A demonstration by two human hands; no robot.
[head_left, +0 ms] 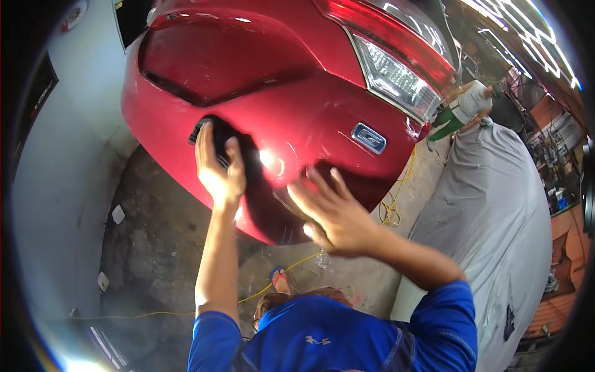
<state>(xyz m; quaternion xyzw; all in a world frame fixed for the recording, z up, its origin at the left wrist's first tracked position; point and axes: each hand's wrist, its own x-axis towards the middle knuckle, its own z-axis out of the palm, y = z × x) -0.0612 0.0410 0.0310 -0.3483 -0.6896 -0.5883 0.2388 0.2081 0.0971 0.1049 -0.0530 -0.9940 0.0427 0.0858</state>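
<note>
While the left hand [218,166] is pressing a dark pad [209,135] flat against the red bumper [297,118], the right hand [331,211] is hovering just beside it with nothing in it. The left grip is wrapping over the pad from below, fingers lying along its back and thumb out on the right side, so I'd say it's being held that way to keep the whole face of the pad pushed against the paint. The pad is sitting on the left part of the bumper, just under the dark number-plate recess [211,59]. The right grip is spread wide, palm facing the panel near the bumper's lower edge; can't tell if it's actually touching the paint or floating a hair off it. Looks to me like it's feeling or steadying, going by the flat open palm.

The tail light [396,77] is sitting up at the bumper's right corner, with a small chrome badge [369,137] below it. A grey cover [489,211] is draping over another car to the right. A yellow cord [390,208] is trailing over the concrete floor [161,248] underneath. Another person [465,108] is standing further back.

No containers anywhere near the hands that I can make out.
</note>
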